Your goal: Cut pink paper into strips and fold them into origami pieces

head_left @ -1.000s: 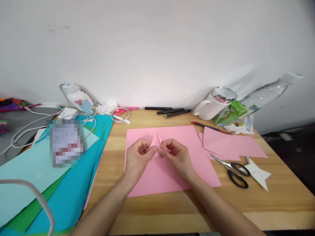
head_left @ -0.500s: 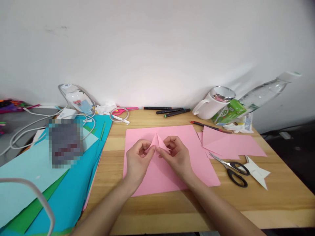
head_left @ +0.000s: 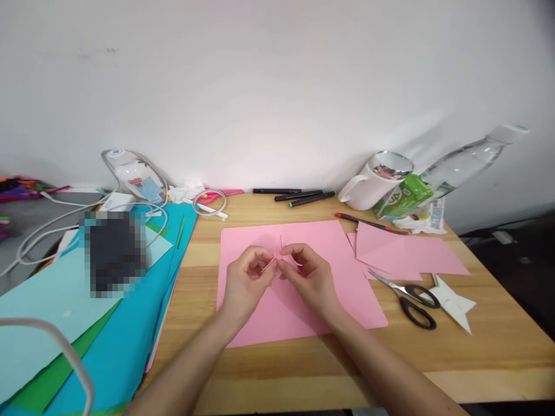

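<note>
Two hands — the left hand (head_left: 248, 277) and the right hand (head_left: 309, 274) — pinch a small folded pink paper (head_left: 277, 258) between fingertips. It sits just above the big pink sheet (head_left: 342, 271) — scissors (head_left: 410, 300) lie right of that sheet.

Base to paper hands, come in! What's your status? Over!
Left hand and right hand both pinching the small pink folded piece. Held over the big pink sheet. Scissors lie off to the right, not in the way.

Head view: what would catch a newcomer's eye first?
The left hand and right hand pinch a small folded pink piece at mid-desk, above a large pink sheet. Black-handled scissors lie to the right; blue and green paper sheets cover the left.
</note>
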Demonstrator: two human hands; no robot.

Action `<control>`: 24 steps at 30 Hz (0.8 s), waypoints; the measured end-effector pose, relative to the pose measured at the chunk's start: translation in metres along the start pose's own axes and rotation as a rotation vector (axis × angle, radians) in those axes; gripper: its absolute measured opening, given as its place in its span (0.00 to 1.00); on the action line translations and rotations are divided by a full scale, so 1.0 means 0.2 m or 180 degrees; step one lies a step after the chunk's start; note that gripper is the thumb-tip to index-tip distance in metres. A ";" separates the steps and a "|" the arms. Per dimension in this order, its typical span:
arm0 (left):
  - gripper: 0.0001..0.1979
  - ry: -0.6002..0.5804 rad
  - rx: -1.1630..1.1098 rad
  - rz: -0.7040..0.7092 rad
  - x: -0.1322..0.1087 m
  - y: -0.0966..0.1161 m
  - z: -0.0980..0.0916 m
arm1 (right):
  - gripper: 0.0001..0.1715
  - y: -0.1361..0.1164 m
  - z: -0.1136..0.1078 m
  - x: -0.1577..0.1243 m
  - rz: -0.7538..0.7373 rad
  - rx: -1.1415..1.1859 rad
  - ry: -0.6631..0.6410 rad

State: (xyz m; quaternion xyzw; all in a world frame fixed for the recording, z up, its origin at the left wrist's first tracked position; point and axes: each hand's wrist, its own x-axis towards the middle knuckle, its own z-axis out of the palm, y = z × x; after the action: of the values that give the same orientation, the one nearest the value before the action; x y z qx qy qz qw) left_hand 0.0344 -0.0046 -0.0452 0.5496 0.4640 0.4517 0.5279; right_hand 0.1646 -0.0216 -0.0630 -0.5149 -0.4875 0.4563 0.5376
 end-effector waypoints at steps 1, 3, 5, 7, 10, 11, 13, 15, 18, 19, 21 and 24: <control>0.03 -0.0056 0.0064 0.0032 0.00 0.01 0.00 | 0.10 0.00 0.00 0.00 -0.0014 -0.0005 -0.0005; 0.05 -0.0150 0.0170 0.0085 -0.01 0.02 -0.01 | 0.09 -0.01 -0.01 0.00 -0.0038 -0.0054 0.0014; 0.05 -0.0203 0.0189 0.0078 -0.01 0.03 -0.01 | 0.10 -0.01 -0.01 0.00 -0.0037 -0.0140 0.0054; 0.08 -0.0170 0.0156 0.0022 0.00 0.04 -0.02 | 0.10 -0.01 -0.01 0.00 0.0002 -0.0238 0.0062; 0.08 0.0028 -0.0036 -0.0101 0.02 0.04 -0.03 | 0.11 -0.01 -0.01 0.00 -0.0026 -0.0324 -0.0016; 0.07 0.0074 -0.0118 -0.0151 0.03 0.04 -0.03 | 0.12 -0.01 0.00 0.00 -0.0066 -0.0319 -0.0058; 0.06 0.0050 -0.0265 -0.0298 0.05 0.03 -0.05 | 0.13 -0.01 0.00 0.00 -0.0160 -0.0263 -0.0161; 0.07 -0.0081 -0.0367 -0.0492 0.06 0.02 -0.06 | 0.14 -0.01 0.00 0.00 -0.0204 -0.0204 -0.0271; 0.09 -0.0237 -0.0508 -0.0724 0.06 0.02 -0.07 | 0.13 -0.02 0.00 0.00 -0.0197 -0.0160 -0.0395; 0.09 -0.0248 -0.0526 -0.0748 0.06 0.02 -0.08 | 0.12 -0.03 0.00 0.00 -0.0188 -0.0153 -0.0424; 0.08 -0.0201 -0.0500 -0.0711 0.06 0.02 -0.08 | 0.12 -0.03 0.00 0.00 -0.0177 -0.0133 -0.0471; 0.07 -0.0080 -0.0297 -0.0558 0.06 0.03 -0.07 | 0.11 -0.03 0.00 0.00 -0.0137 -0.0108 -0.0495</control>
State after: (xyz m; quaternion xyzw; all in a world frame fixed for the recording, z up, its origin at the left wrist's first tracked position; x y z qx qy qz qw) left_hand 0.0227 0.0098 -0.0396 0.4873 0.4821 0.4180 0.5962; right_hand 0.1638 -0.0220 -0.0567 -0.4764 -0.5464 0.4750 0.4989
